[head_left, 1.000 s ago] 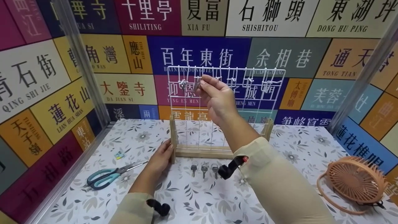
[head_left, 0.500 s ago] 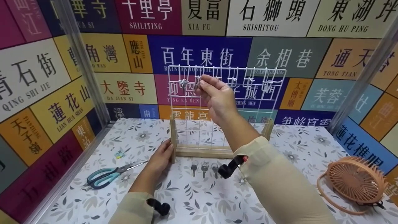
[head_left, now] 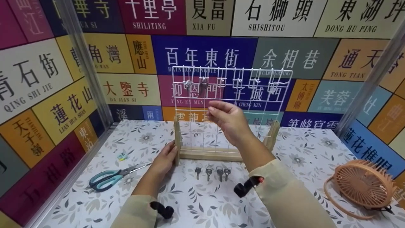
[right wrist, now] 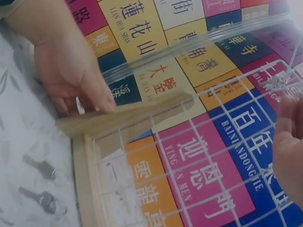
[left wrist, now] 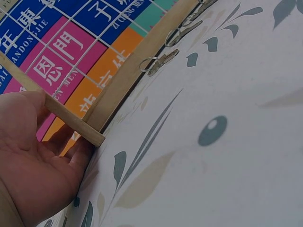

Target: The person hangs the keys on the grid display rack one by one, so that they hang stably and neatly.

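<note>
A white wire grid rack (head_left: 208, 155) with a wooden base and side posts stands on the table. My left hand (head_left: 164, 157) grips the rack's left wooden post (left wrist: 71, 118), fingers behind and thumb in front. My right hand (head_left: 232, 122) is in front of the grid, below the hooks, fingers loosely bent, with no item visible in it. Two keys hang on the hooks at the upper left: one key (head_left: 188, 87) on the leftmost hook and a darker key (head_left: 203, 85) beside it. Several keys (head_left: 208, 172) with rings lie in a row on the table before the base.
Teal-handled scissors (head_left: 110, 179) lie left of my left hand, with a small green-and-white packet (head_left: 122, 156) behind them. An orange fan (head_left: 362, 183) stands on the right. Colourful sign-printed walls (head_left: 202, 52) close in the back and sides.
My right hand has let go of the second key, which now hangs on its hook, and has come down and slightly right. The left hand keeps its grip on the post.
</note>
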Demonstrator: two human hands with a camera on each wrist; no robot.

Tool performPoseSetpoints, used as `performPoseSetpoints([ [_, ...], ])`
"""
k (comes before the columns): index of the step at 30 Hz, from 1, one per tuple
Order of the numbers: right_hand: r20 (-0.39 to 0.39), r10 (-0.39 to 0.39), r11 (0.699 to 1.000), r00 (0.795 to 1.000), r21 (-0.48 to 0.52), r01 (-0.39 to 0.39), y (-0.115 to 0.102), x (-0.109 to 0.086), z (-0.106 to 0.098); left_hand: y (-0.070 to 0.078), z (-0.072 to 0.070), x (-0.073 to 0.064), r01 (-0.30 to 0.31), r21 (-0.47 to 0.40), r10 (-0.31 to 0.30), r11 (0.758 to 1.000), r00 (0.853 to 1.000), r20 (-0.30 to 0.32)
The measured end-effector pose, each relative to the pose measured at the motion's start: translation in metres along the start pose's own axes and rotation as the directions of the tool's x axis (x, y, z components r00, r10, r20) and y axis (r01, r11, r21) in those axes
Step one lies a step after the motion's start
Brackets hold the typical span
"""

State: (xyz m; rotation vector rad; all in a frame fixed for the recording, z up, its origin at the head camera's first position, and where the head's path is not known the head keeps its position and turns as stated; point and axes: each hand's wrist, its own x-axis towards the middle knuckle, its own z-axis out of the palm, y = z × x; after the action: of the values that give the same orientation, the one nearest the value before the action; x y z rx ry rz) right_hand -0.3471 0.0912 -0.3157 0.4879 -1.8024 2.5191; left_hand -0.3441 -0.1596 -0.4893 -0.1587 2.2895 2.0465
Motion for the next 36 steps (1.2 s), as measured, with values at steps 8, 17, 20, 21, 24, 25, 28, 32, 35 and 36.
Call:
performPoseSetpoints([
  [8, 0.1, 0.062, 0.962, 0.993, -0.269, -0.033, 0.034, -0.033, -0.05, 0.0, -0.001, -0.001, 0.037, -0.015, -0.037, 0.999, 0.999, 0.002],
  [17, 0.028, 0.185, 0.906, 0.982, -0.393, -0.159, 0.07, -0.051, -0.097, -0.001, -0.002, 0.001, 0.037, -0.037, -0.037, 0.999, 0.999, 0.007],
  [20, -0.002, 0.206, 0.902, 0.978, -0.387, -0.191, 0.078, -0.054, -0.104, -0.001, -0.001, 0.001, 0.057, -0.045, -0.057, 0.997, 0.998, 0.009],
  [21, -0.009, 0.211, 0.899, 0.977, -0.392, -0.198, 0.081, -0.054, -0.106, -0.001, -0.001, 0.001, 0.059, -0.047, -0.058, 0.997, 0.998, 0.008],
  [24, -0.027, 0.237, 0.875, 0.971, -0.428, -0.225, 0.089, -0.055, -0.114, -0.001, 0.0, 0.002, 0.061, -0.057, -0.061, 0.997, 0.998, 0.005],
  [25, -0.03, 0.245, 0.865, 0.969, -0.444, -0.233, 0.092, -0.055, -0.117, -0.002, 0.0, 0.001, 0.067, -0.058, -0.067, 0.996, 0.998, 0.004],
  [28, -0.035, 0.28, 0.832, 0.959, -0.49, -0.261, 0.099, -0.056, -0.126, -0.002, 0.0, 0.001, 0.089, -0.066, -0.089, 0.994, 0.996, 0.002],
  [32, -0.031, 0.326, 0.789, 0.945, -0.541, -0.29, 0.11, -0.057, -0.138, -0.002, 0.0, 0.002, 0.091, -0.057, -0.092, 0.994, 0.996, -0.001],
  [35, -0.004, 0.351, 0.747, 0.937, -0.602, -0.282, 0.116, -0.058, -0.145, -0.001, -0.001, 0.002, 0.087, -0.058, -0.087, 0.995, 0.996, 0.002],
  [36, 0.011, 0.354, 0.735, 0.935, -0.622, -0.271, 0.118, -0.058, -0.147, -0.001, -0.001, 0.002, 0.086, -0.061, -0.085, 0.994, 0.996, 0.004],
])
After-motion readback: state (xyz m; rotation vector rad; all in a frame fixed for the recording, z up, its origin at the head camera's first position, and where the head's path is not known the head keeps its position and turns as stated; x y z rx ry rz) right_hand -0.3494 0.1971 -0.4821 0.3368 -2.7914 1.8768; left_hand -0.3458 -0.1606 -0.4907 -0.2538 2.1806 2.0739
